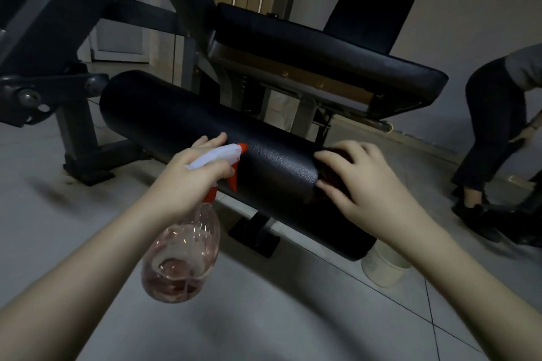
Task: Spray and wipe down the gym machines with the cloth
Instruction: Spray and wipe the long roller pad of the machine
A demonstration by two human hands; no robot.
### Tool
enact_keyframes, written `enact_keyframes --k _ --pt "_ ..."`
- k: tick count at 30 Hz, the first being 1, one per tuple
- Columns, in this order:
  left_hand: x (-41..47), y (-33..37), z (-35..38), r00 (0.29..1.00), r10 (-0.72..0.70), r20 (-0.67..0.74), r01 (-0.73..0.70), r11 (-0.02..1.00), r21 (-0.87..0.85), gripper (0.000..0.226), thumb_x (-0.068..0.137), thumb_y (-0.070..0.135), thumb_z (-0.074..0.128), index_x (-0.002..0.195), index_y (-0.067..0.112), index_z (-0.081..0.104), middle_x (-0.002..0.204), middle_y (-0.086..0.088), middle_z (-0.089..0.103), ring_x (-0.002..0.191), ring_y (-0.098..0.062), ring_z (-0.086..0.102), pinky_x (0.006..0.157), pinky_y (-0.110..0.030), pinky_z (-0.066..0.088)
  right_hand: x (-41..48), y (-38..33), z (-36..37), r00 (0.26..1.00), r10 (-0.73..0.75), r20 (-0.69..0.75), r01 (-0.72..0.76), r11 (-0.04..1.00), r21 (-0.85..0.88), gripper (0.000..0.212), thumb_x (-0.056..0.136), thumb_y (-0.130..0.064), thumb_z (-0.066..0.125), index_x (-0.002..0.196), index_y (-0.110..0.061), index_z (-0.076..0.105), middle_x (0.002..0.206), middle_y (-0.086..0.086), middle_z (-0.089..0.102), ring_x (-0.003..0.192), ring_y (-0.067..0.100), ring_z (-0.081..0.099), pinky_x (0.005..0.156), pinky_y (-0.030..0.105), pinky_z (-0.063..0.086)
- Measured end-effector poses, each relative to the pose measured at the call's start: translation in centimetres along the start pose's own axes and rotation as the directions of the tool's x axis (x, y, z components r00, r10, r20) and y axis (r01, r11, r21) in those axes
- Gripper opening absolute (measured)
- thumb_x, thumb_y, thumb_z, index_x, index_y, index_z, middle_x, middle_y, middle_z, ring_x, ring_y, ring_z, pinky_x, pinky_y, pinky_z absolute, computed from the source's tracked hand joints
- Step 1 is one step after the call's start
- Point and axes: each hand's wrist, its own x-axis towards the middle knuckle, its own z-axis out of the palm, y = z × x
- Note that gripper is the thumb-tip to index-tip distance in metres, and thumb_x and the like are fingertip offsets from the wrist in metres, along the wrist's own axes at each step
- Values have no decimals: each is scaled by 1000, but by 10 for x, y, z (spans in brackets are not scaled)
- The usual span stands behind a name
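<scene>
The dark steel gym machine fills the upper left, its frame slanting down to feet on the tiled floor. A black padded seat juts out to the right from it, with a black back pad tilted up behind. In front of and below the seat runs 1 long black roller pad, textured, lying at a slant from upper left to lower right.

At the right edge another person in dark trousers bends forward, only partly in view.

The 2 hands are apart, both at the roller. The left hand grips the neck of a clear pinkish spray bottle with a white head and orange trigger; the orange nozzle sits right at the roller's surface, and a little liquid lies at the bottle's bottom. The right hand has its fingers curled over a dark cloth, holding it against the roller near its lower end. The cloth is mostly hidden under the fingers.

A white tub stands on the floor beneath the roller's lower end.
</scene>
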Motion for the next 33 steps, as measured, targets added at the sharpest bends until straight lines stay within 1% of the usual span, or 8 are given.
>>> enact_keyframes --k 4,7,10,13,19,23,27,33 --pt "10 -34 -15 990 10 141 -29 991 133 42 80 26 60 107 58 49 131 35 31 138 6 19 103 -17 17 37 -25 13 1000 -10 14 10 1000 28 48 90 -41 50 133 -19 48 131 7 45 119 35 38 98 45 40" --pt "51 -117 -41 997 -47 56 45 998 33 42 82 31 57 97 68 44 128 34 18 146 -13 14 94 -5 7 39 -27 16 1000 13 -11 -12 997 82 42 90 -39 53 127 -20 52 131 4 43 120 33 37 98 39 36" --pt "20 -44 -31 996 -1 88 -6 997 77 45 87 16 61 105 57 60 129 32 38 126 3 41 94 -12 29 38 -24 14 1000 16 -4 -15 995 102 39 90 -40 53 123 -20 53 130 2 42 119 30 37 96 35 35" --pt "4 -24 -26 998 -11 -57 10 1000 -14 35 90 16 56 115 40 59 132 23 49 105 11 48 77 -9 35 46 -19 11 999 37 32 -40 993 109 37 91 -43 51 122 -22 52 127 2 44 116 29 41 94 35 36" --pt "10 -19 -29 993 -41 -110 36 998 -49 38 86 19 59 123 32 61 144 18 43 106 11 47 80 -11 34 84 3 12 974 150 168 -199 924 327 32 90 -48 50 112 -26 56 112 2 54 109 23 52 88 31 41" --pt "11 -17 -24 986 -82 -142 65 990 -124 45 86 20 60 130 27 58 143 22 44 107 8 49 80 -14 38 75 18 -1 943 139 304 -230 929 289 64 78 -68 44 135 -40 40 147 -1 33 134 21 35 109 34 30" --pt "8 -18 -23 987 -76 -140 60 991 -116 44 91 11 54 132 27 54 146 21 39 124 1 42 79 -9 34 62 17 -3 963 20 269 -120 926 359 50 89 -43 53 136 -43 36 139 -4 35 127 17 39 99 23 30" --pt "8 -22 -27 993 -62 -99 48 989 -137 52 76 24 61 127 30 57 144 23 40 127 3 38 74 -2 34 98 -2 12 960 -105 259 14 945 328 48 92 -40 51 138 -39 36 142 -6 32 127 14 38 101 23 32"
